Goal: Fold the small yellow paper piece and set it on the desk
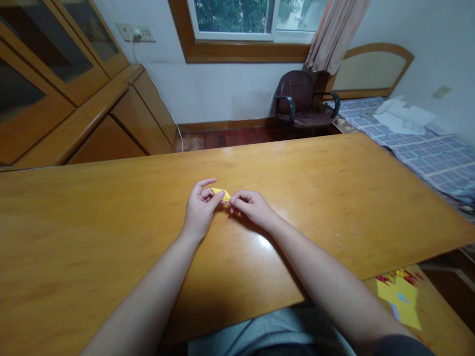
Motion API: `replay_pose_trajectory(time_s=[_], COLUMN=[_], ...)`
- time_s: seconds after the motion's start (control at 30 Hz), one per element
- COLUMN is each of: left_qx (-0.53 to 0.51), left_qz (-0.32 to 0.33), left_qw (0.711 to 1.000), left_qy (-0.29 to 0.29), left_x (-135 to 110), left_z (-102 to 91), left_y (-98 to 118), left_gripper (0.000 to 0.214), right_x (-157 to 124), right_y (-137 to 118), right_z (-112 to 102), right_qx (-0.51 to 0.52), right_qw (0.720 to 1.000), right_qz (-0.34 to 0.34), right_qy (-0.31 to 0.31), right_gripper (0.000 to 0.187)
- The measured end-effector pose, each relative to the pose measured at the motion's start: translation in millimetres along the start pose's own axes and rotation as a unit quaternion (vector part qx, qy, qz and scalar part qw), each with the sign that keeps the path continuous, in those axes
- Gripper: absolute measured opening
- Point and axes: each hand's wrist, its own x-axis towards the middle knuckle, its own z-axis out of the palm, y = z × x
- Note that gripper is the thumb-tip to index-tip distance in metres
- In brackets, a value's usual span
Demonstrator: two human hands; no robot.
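Two bare hands meet over the desk (111,237), on one small folded yellow paper (221,194). It is held between the desk's far and near edges, well apart from its right corner. The left hand (200,207) is clamped on the paper, thumb on top and fingers beneath, with one finger stretched out past it. The right hand (252,206) is pinched, thumb against fingers, on the paper's right end. The paper slants, its left end pointing toward the far edge; its exact folds are too small to tell. Whether either hand rests on the wood, I cannot tell.

Below the desk's near edge, toward its right corner, a lower surface (445,316) carries yellow sheets (404,314), a light blue piece (403,297) and several small red pieces (410,278). Beyond the far edge stands a chair (297,94); past the right edge is a bed (426,148) with a checked cover.
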Motion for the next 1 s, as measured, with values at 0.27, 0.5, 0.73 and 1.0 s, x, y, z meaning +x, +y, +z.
replay_pose_trajectory(time_s=[0.27, 0.5, 0.73, 1.0], left_qx=[0.005, -0.005, -0.034, -0.016], left_qz=[0.017, 0.011, -0.008, -0.006], left_qw=[1.000, 1.000, 0.999, 1.000], left_qy=[0.008, -0.011, -0.014, -0.023], left_x=[3.6, 1.2, 2.0, 4.2], left_z=[-1.2, 0.0, -2.1, -6.5], left_y=[-2.3, -0.1, -0.6, -2.2], left_gripper=[0.040, 0.040, 0.042, 0.043], right_x=[-1.7, -3.0, -4.4, -3.7], right_y=[-1.1, -2.5, -4.3, -3.8], right_z=[-0.4, -0.5, -1.0, -1.4], right_qx=[-0.002, -0.063, -0.048, -0.038], right_qw=[1.000, 0.998, 0.999, 0.999], right_qz=[-0.007, -0.016, -0.011, -0.001], right_qy=[0.010, -0.004, -0.011, -0.014], right_gripper=[0.021, 0.032, 0.035, 0.035])
